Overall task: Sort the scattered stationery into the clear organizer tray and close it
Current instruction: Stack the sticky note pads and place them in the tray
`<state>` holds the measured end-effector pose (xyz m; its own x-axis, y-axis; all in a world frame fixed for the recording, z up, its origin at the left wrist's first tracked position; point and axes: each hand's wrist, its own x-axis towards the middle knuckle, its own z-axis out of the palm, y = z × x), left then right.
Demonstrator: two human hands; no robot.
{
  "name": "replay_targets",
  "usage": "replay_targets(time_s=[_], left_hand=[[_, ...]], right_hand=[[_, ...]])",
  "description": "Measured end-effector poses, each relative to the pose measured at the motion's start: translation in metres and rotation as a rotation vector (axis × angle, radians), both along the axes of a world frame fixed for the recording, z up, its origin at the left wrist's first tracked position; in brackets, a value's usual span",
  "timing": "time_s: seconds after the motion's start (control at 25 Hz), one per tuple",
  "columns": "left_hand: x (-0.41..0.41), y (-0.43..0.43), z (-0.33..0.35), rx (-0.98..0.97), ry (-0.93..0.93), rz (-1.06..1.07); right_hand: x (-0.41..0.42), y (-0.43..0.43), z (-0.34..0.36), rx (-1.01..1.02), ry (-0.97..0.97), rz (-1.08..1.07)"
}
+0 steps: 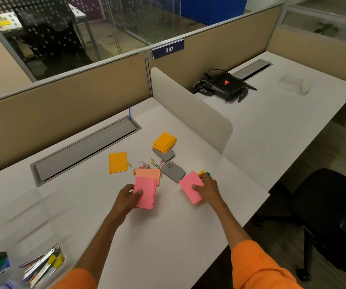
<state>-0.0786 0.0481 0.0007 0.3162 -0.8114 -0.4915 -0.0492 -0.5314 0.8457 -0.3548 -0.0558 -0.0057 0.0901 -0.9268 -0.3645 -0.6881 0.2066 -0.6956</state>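
On a smooth white table (168,236) in an open office, tan fabric partitions and glass walls close off the far side, and a blue plate (168,49) on the partition reads "387". A grey cable hatch (84,149) is let into the tabletop. On the neighbouring desk sits a black router (224,85) with a red emblem. The left hand (126,200) grasps a stack of pink sticky notes (145,192), thumb on top; a peach pad (148,173) lies just beyond it. The right hand (206,187) grasps another pink pad (190,187). Nearby lie two orange pads (118,162) (164,142), two flat grey cards (173,171) with print too small to read, and loose coloured paper clips (147,164). The clear organizer tray (22,263) stands open at the near left corner, holding clips and metal tools.
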Motion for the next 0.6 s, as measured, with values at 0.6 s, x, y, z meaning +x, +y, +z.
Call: replay_targets(time_s=[0.6], left_hand=[[-0.02, -0.003, -0.011, 0.011, 0.166, 0.138]], right_hand=[[-0.025, -0.003, -0.019, -0.032, 0.459, -0.121]])
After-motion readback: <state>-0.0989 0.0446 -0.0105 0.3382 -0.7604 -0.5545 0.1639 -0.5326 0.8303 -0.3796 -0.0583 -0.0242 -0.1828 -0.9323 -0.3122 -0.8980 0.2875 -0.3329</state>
